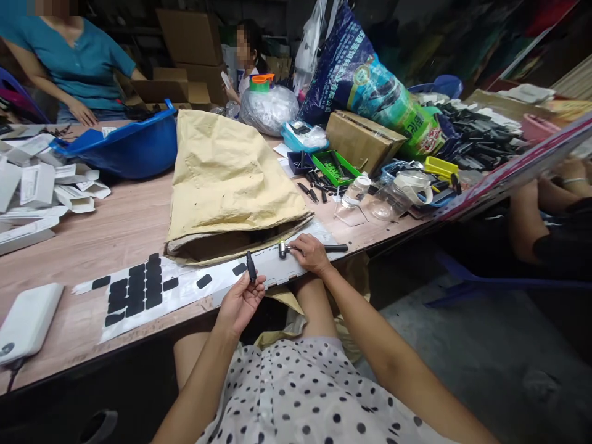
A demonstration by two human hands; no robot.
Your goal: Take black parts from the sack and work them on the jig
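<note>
Left hand (240, 302) grip: black part (250, 266) upright | right hand (311, 253): small hammer (314, 248)

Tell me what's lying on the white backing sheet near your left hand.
On the white backing sheet lie black adhesive pads, clustered at its left, with two loose ones nearer the left hand. The brown paper sack covers the sheet's far edge.

We've only got the one view here, a head cam looking forward and down from where the person sits at the near edge of the wooden table (115, 234). It's close in on the lap and the table edge, and wide enough to catch the far side and the floor off to the right. There's no second view, so nothing is shared between views.
</note>
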